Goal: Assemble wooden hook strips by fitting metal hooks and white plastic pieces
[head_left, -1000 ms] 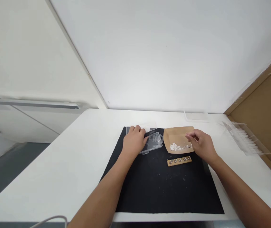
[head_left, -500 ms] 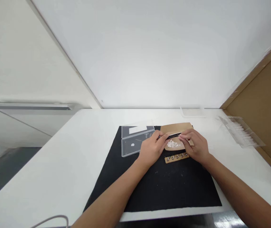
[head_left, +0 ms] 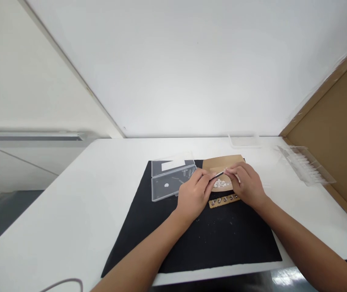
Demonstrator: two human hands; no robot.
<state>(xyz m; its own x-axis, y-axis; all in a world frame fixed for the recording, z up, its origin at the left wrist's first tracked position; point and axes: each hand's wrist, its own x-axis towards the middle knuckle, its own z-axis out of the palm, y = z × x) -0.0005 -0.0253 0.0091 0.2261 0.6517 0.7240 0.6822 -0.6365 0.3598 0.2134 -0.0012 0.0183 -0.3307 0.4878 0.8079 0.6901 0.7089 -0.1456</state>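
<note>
My left hand (head_left: 193, 192) is closed, thumb and fingers pinching the left end of a thin dark strip with a pale edge (head_left: 220, 174). At the strip's right end, the fingertips of my right hand (head_left: 247, 183) are pressed together; whatever is between them is too small to make out. Below the strip, small white pieces (head_left: 221, 183) lie heaped on brown paper (head_left: 219, 162). Nearer to me is a tan strip (head_left: 223, 201) with several small metal parts in a row, its right end beside my right hand. Left of my left hand lies an open clear plastic case (head_left: 164, 194).
A black mat (head_left: 210, 243) lies under these things on the white table (head_left: 79, 211). A white label (head_left: 173, 164) shows at the case's lid. On the right is a clear bag of pale tubes (head_left: 309, 166), by a cardboard panel (head_left: 337, 125). A clear tray (head_left: 245, 142) stands at the back.
The dark strip has turned between my hands: its right end is raised and a pale edge shows. My hands stay close together over the paper. The whole view has shifted slightly.
</note>
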